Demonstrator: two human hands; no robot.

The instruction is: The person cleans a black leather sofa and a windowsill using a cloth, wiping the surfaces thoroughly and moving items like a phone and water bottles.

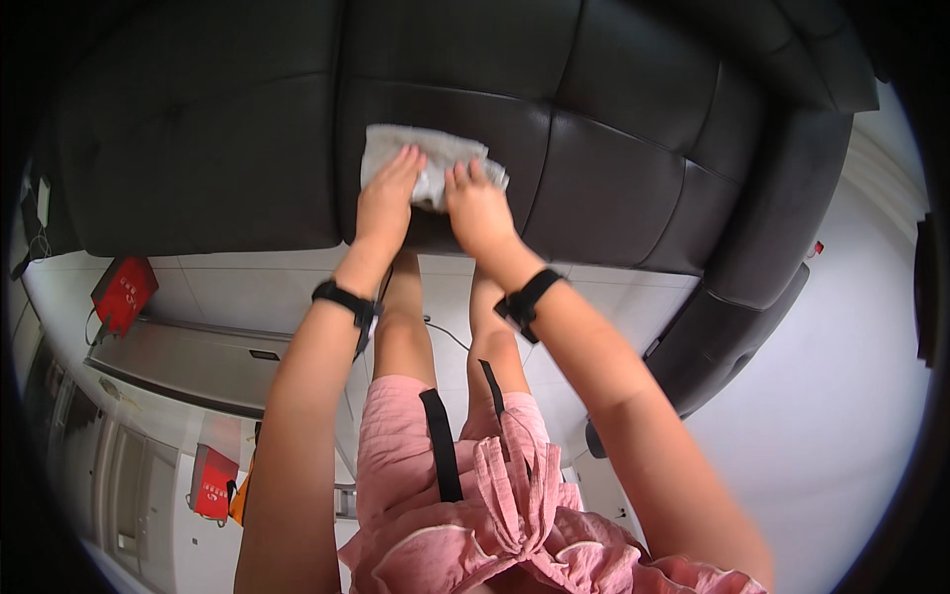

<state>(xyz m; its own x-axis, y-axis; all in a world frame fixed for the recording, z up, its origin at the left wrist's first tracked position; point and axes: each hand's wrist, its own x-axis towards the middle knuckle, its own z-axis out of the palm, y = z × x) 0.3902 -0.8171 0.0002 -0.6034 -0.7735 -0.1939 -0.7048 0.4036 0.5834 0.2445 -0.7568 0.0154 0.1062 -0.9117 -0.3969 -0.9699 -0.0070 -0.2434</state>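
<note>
A light grey-white cloth (pixel 382 145) lies on the seat of a black leather sofa (pixel 445 100), near its front edge. My left hand (pixel 388 194) rests flat on the left part of the cloth, fingers pointing away from me. On its right part lies my right hand (pixel 475 204), fingertips on the fabric. The cloth is spread, with creases between the hands and an uneven right edge. Both palms face down, and what is under them is hidden. Each wrist wears a black strap.
The sofa's armrest (pixel 779 200) curves down on the right. A red bag (pixel 125 295) stands at the left by a low cabinet (pixel 200 356); another red bag (pixel 214 482) is lower left. A thin cable (pixel 449 334) runs over the tiled floor behind my legs.
</note>
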